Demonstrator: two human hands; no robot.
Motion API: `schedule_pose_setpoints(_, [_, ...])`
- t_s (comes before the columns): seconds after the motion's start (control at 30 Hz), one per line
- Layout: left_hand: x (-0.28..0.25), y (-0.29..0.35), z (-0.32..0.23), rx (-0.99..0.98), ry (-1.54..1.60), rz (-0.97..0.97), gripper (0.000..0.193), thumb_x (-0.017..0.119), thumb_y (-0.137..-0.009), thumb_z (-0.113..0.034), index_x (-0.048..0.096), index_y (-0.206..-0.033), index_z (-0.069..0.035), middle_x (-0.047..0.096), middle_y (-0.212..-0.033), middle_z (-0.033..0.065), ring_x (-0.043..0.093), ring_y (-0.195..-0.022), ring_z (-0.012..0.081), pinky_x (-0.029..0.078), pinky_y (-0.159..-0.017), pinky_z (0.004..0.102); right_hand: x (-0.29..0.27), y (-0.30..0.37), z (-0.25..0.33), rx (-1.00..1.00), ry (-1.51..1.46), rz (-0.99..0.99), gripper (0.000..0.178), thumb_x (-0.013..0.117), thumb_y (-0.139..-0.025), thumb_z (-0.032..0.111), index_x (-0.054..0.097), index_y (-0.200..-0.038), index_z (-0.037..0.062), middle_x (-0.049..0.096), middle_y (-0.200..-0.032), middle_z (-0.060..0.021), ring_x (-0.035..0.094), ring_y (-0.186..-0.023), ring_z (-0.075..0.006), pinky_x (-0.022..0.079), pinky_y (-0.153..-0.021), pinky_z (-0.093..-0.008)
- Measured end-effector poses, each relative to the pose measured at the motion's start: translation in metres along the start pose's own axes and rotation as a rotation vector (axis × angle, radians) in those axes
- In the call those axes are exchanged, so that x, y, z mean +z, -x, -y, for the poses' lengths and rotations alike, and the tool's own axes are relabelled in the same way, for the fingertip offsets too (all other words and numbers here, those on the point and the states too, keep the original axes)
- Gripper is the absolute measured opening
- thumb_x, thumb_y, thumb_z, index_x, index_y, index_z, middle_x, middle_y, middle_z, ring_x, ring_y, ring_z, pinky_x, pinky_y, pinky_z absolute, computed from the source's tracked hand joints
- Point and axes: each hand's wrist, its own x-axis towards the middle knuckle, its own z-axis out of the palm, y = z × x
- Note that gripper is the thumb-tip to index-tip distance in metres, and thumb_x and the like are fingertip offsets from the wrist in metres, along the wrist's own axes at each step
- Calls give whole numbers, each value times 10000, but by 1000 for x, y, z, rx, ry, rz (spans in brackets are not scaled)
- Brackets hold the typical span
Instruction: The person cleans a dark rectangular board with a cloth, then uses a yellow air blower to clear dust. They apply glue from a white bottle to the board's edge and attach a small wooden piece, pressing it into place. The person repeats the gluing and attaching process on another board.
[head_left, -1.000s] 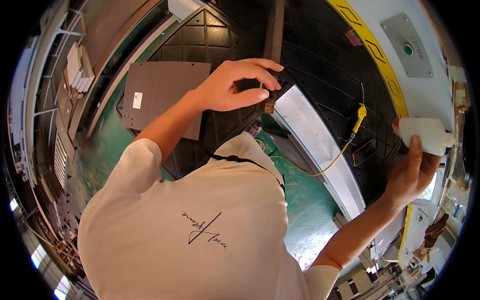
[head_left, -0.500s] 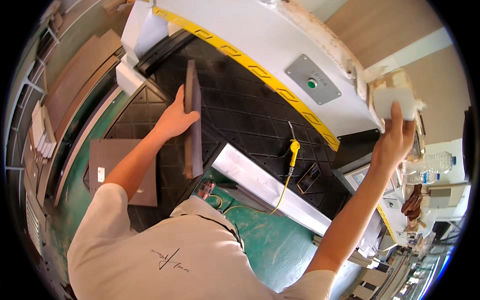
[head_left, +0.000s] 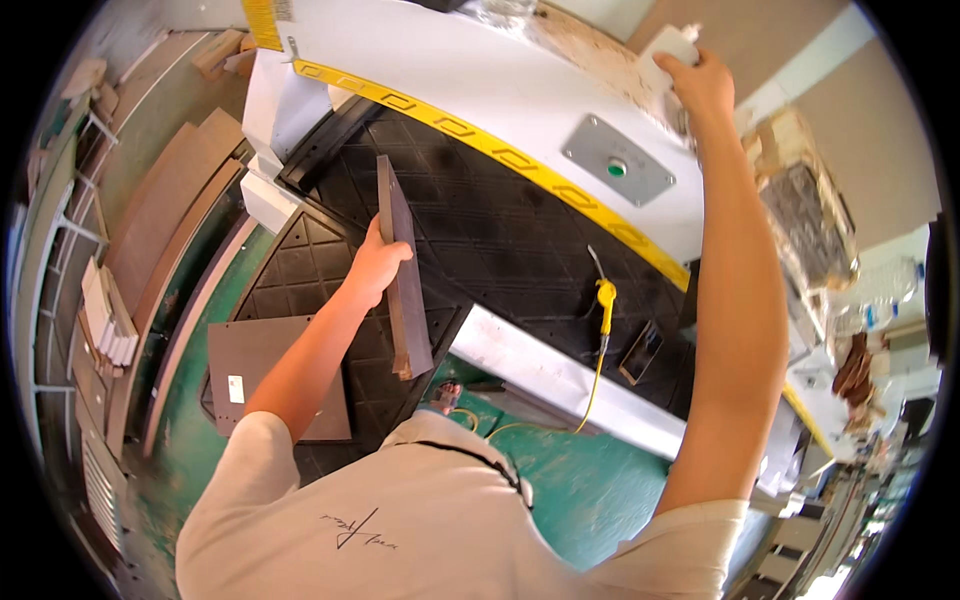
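Note:
My left hand (head_left: 378,265) grips a brown-grey board (head_left: 406,270), its fingers on one face and the thumb over the top edge. The narrow board stands on edge above the black ribbed bed (head_left: 470,210) of a machine. My right hand (head_left: 708,85) is raised at the far right, closed around a small whitish bottle (head_left: 666,52) with what looks like a short nozzle. It is over the dusty top of the white machine housing (head_left: 480,55). A flat brown panel (head_left: 285,350) with a white label lies beside my left forearm.
A yellow air gun (head_left: 606,295) with a yellow hose and a dark phone-like rectangle (head_left: 640,352) lie on the bed's right part. A yellow strip (head_left: 500,155) edges the housing, below a green button (head_left: 617,168). Stacked boards (head_left: 165,200) stand left; clear plastic bottles (head_left: 890,285) stand right.
My right hand has carried the whitish bottle left and farther away, onto the housing's top side. My left hand still holds the board; the whole view has shifted a little.

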Motion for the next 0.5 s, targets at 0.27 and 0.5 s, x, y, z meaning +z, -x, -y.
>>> schedule_pose_setpoints(0.27, [-29,5,-8,-107,44,-41,550,631,-713,-29,584,-1260,1,639,-1058,135,655,-929,278,561,-849,436,-108,188,18,-68,-90,-5,456,778,-885,320,705,-1166,-31,763,-981,-104,708,-860,-200,557,-795,-340])
schedule_pose_setpoints(0.5, [-42,31,-12,-161,276,-109,474,603,-754,-74,599,-1218,19,647,-1154,160,646,-1059,341,553,-946,466,-167,592,-92,837,-738,337,310,709,-978,166,689,-1201,-49,761,-1083,-150,717,-1029,-185,560,-894,-324])
